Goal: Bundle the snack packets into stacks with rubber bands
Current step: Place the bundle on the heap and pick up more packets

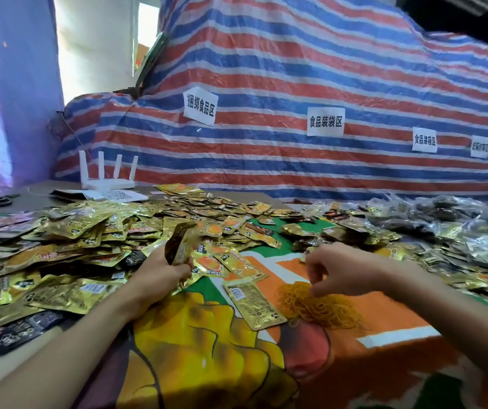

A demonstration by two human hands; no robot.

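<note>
The left hand [160, 270] sits in the middle left of the frame, its fingers curled round a small stack of packets [181, 243] that stands upright on edge in its grip. The right hand [343, 270] is at middle right, well apart from the left, with its fingers bent downward and their tips in a pile of yellow rubber bands [316, 304]. The blur hides whether they pinch a band. Between the two hands, just left of the bands, a single gold packet [253, 302] lies flat with its printed back up.

A wide heap of loose gold packets [74, 237] spreads across the left and centre of the surface, reaching up to and behind the left hand. Darker, clear-wrapped packets [443, 219] are piled at the right edge.

The surface is covered by a bright cloth [207, 355] printed in orange, green and yellow. At the far left of it stands a white router [106, 177] with four upright antennas.

Behind rises a tarp [295, 69] striped red, blue and white — it fills most of the upper frame and carries several white paper labels [325, 121] with black characters. A purple sheet [15, 84] hangs at upper left.
</note>
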